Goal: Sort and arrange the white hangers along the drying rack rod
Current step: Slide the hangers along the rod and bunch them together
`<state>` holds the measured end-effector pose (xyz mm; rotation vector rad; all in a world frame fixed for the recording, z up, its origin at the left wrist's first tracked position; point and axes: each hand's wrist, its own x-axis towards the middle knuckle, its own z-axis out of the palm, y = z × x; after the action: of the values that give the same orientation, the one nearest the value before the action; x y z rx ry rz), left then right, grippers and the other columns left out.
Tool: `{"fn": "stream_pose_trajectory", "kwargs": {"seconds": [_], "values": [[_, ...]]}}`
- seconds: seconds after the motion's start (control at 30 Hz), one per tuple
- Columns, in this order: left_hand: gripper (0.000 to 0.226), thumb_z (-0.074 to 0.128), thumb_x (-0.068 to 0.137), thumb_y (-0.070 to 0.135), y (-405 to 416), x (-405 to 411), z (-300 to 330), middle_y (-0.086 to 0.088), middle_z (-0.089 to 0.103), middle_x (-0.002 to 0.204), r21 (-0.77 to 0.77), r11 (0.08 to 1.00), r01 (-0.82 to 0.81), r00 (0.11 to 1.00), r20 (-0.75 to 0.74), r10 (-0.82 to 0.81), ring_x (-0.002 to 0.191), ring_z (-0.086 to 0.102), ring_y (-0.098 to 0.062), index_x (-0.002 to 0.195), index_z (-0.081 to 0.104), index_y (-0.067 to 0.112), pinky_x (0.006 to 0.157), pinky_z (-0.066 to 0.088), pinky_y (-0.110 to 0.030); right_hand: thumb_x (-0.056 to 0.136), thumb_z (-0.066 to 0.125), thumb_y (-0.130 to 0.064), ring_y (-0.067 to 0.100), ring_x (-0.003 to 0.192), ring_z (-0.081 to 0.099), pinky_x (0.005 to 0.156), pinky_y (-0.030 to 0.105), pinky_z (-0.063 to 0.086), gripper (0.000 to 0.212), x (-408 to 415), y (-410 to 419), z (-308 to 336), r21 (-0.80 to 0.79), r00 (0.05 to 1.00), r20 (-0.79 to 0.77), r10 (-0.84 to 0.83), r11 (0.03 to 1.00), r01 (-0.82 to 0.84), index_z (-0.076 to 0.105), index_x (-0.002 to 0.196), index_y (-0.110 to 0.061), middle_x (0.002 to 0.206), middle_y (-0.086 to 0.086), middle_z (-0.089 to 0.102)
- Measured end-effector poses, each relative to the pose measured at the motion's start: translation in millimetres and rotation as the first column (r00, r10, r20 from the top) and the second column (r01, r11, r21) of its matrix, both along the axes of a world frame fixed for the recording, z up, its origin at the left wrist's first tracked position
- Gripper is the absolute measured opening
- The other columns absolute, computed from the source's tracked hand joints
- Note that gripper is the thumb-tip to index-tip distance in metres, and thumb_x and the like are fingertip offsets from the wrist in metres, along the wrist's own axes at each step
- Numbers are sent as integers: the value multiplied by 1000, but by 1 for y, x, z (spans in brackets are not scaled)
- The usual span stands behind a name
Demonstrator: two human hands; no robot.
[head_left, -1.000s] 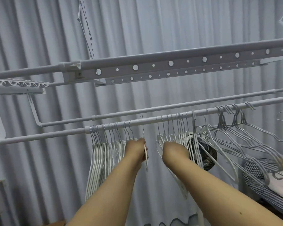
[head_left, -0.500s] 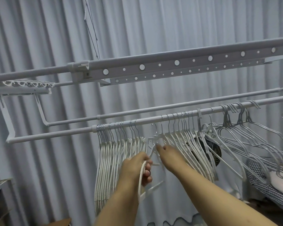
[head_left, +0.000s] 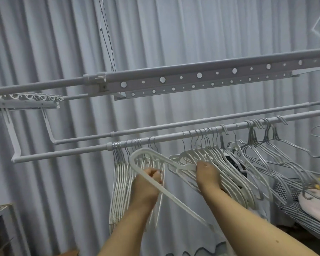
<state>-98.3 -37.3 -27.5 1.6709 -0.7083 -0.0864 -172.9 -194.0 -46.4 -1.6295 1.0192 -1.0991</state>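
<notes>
A white hanger [head_left: 155, 159] is held off the rod [head_left: 174, 138] by the left hand [head_left: 148, 182], whose fingers are curled tight round its thin bar. The right hand [head_left: 207, 174] is laid on the right bunch of hangers [head_left: 220, 163] near the middle of the rod — whether its fingers are closed on one cannot be told. Another neat bunch [head_left: 120, 178] is hung toward the left end. The hanger is likely light, stiff and a bit smooth — best taken near the hook.

Pleated grey curtain [head_left: 174, 34] behind; checkered cloth [head_left: 284, 196] at lower right.
</notes>
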Motion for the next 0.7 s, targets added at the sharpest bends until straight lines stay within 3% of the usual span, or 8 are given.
{"fn": "stream_pose_trajectory", "kwargs": {"seconds": [0.07, 0.1, 0.13, 0.2, 0.27, 0.33, 0.5, 0.7], "values": [[14, 56, 89, 22, -2, 6, -10, -3, 66, 104, 261, 950, -174, 959, 264, 103, 85, 65, -21, 98, 66, 24, 72, 55, -32, 96, 33, -22, 24, 59, 44, 61, 33, 31, 38, -8, 1, -3, 21, 994, -7, -110, 994, 110, 53, 68, -8, 66, 11, 53], [24, 55, 88, 28, -3, 8, -15, -4, 59, 121, 392, 885, -253, 914, 395, 87, 98, 64, -24, 111, 62, 26, 81, 54, -33, 97, 31, -21, 26, 60, 48, 61, 33, 31, 39, -11, 0, -5, 31, 988, 2, -154, 988, 154, 56, 71, -5, 70, 15, 57], [38, 53, 89, 33, -5, 10, -20, -4, 50, 134, 484, 814, -322, 869, 493, 51, 109, 61, -26, 126, 54, 24, 85, 52, -33, 98, 30, -21, 26, 61, 49, 60, 32, 32, 41, -14, 0, -7, 39, 981, 13, -192, 981, 192, 57, 73, -3, 74, 18, 60], [52, 51, 91, 35, -7, 12, -25, -3, 47, 137, 538, 739, -405, 811, 584, 19, 115, 58, -27, 139, 40, 19, 85, 49, -35, 100, 27, -21, 24, 60, 46, 60, 33, 33, 42, -19, -1, -11, 47, 966, 16, -257, 966, 256, 55, 73, -3, 71, 16, 58], [52, 49, 90, 25, -10, 15, -29, -4, 55, 128, 562, 689, -458, 778, 629, 4, 111, 60, -27, 140, 37, 15, 81, 49, -35, 100, 24, -22, 25, 63, 46, 61, 34, 36, 44, -22, -4, -14, 43, 947, 8, -321, 946, 320, 57, 80, -2, 69, 13, 55], [49, 47, 88, 15, -12, 18, -33, -5, 61, 117, 575, 659, -485, 764, 646, -1, 106, 62, -28, 136, 39, 14, 72, 45, -33, 101, 23, -23, 28, 70, 50, 64, 35, 37, 45, -26, -6, -16, 41, 926, 16, -376, 926, 375, 60, 95, 1, 84, 19, 62], [25, 46, 88, 10, -11, 26, -37, -7, 64, 110, 548, 713, -437, 784, 621, 4, 100, 63, -28, 110, 56, 12, 70, 43, -31, 102, 24, -21, 42, 100, 58, 75, 40, 35, 40, -38, -5, -20, 69, 889, 36, -457, 889, 454, 53, 120, 1, 113, 27, 62], [25, 45, 86, 11, -14, 32, -41, -8, 63, 107, 516, 762, -392, 796, 605, 1, 98, 61, -28, 108, 59, 11, 69, 43, -31, 104, 24, -25, 36, 80, 54, 69, 35, 31, 36, -26, -1, -19, 6, 900, 68, -431, 902, 432, 51, 108, -2, 100, 25, 65]]}}
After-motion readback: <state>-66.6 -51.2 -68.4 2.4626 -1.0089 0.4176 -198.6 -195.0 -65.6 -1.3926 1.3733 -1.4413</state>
